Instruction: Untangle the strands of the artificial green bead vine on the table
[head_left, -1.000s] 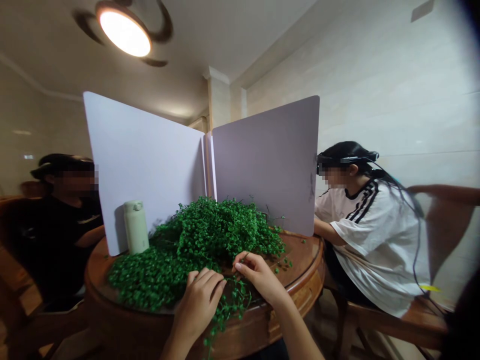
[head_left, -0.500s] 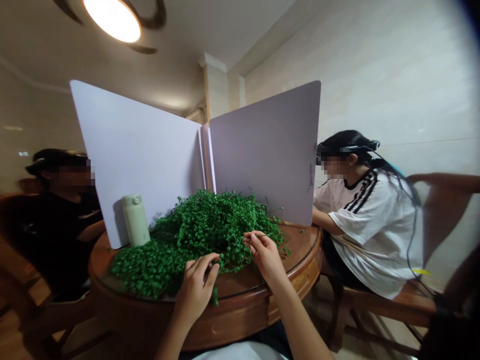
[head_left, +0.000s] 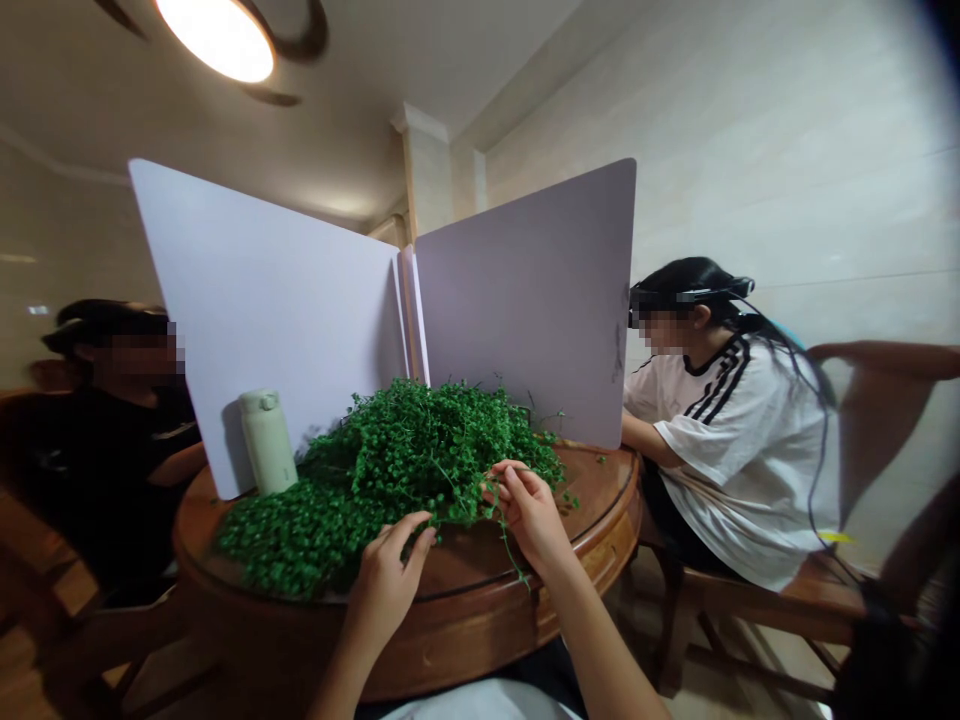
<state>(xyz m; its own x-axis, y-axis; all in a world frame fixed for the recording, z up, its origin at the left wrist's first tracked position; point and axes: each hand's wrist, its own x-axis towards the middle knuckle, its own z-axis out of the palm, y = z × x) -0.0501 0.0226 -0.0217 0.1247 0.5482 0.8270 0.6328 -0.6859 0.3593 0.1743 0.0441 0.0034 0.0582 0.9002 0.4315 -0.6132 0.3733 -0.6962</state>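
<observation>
On round wooden worktop (head_left: 474, 568), heap of green sprigs (head_left: 431, 445) lies just beyond left hand (head_left: 396, 555), thumb and fingers slightly parted; cannot tell whether gripping anything. Right hand (head_left: 529, 505), at heap's front, pinches leafy strand (head_left: 511, 550) dangling toward worktop's near edge.

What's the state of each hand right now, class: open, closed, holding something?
Left hand: partly open, fingers curled by the green pile; any hold cannot be told.
Right hand: closed, pinching a green sprig.

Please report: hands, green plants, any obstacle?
Right hand holding thin green stem. Left hand beside bushy green heap. Pale-green cylindrical bottle clear of hands.
</observation>
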